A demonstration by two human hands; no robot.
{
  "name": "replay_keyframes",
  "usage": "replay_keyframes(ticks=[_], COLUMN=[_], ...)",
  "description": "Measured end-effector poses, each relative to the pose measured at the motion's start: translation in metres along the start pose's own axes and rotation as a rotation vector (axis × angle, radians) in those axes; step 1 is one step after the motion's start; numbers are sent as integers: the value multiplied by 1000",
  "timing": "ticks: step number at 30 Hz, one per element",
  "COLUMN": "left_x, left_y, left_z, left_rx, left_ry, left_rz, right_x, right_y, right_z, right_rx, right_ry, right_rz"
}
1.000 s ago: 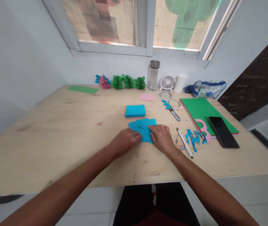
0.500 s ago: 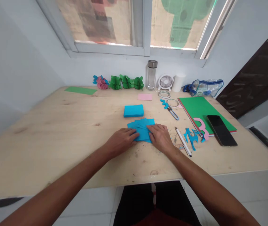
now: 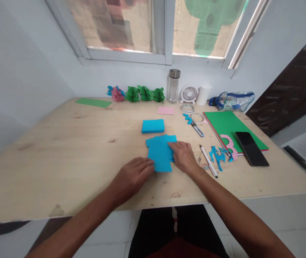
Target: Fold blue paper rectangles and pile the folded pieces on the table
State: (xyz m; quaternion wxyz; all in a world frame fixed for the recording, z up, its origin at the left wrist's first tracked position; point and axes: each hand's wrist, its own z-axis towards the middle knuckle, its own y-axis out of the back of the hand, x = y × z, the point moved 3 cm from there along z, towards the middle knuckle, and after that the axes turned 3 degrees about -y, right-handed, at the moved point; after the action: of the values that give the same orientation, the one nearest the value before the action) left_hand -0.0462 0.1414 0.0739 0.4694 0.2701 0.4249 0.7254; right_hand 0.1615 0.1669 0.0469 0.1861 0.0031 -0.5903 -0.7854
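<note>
Several loose blue paper sheets (image 3: 160, 154) overlap on the wooden table (image 3: 69, 154), between my hands. My left hand (image 3: 135, 175) grips the lower left edge of the top sheet, its fingers pressed together. On the right side of the sheets, my right hand (image 3: 183, 154) has its fingers closed at the paper's edge; its fingertips rest on the blue sheets. Just behind them sits a neat blue paper stack (image 3: 153, 126), touched by neither hand.
Right of my hands lie a white pen (image 3: 208, 161), blue scraps (image 3: 218, 157), a phone (image 3: 251, 148), green sheets (image 3: 228, 123) and a cutter (image 3: 197, 129). A glass bottle (image 3: 173, 87), small fan (image 3: 189, 94) and green paper shapes (image 3: 144, 94) line the back.
My left hand has moved down and left, drawing a blue sheet toward the table's front edge. My right hand has stayed nearly in place on the paper.
</note>
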Motion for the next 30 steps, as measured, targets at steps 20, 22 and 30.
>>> replay_keyframes(ticks=[20,22,30], left_x=[-87,-85,-76], left_y=[-12,-13,-19], left_z=[-27,-27,-20], left_rx=[-322,-318,-256], left_ry=[503,536,593], left_rz=[-340,-338,-329], right_x=[34,35,41], right_y=[42,37,28], right_z=[-111,-109,-109], right_rx=[45,-9,-120], right_ry=[99,32,-139], right_rz=[359,393,330])
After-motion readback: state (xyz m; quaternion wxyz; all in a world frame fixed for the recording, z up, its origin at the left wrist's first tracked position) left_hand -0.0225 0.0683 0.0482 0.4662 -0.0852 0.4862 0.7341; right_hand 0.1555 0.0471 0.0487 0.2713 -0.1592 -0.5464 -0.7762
